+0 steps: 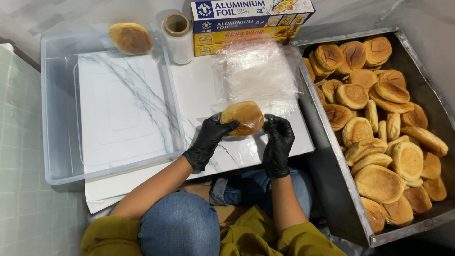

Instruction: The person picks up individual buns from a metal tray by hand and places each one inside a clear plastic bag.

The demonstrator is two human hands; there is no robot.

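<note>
Above a white marbled board (199,90), both black-gloved hands hold one round bun (242,117) between them, lifted just clear of the surface. Left hand (210,140) has its grip closed on the bun's left edge, fingers curled over the crust; right hand (278,142) has its grip closed on the right edge. Whether film already covers the bun cannot be told.

Just behind the bun a loose sheet of cling film (256,71) lies flat on the board. Further back stand a roll of clear film (177,38) and stacked boxes of foil and wrap (246,21).

To the left, a clear plastic tub (54,142) sits partly over the board, with a single bun (130,38) at its far corner, well apart from the hands.

To the right, a metal tray (327,156) holds a heap of bare buns (379,137); its near wall stands close beside the right hand. Below are the person's denim-clad knees (180,223).
</note>
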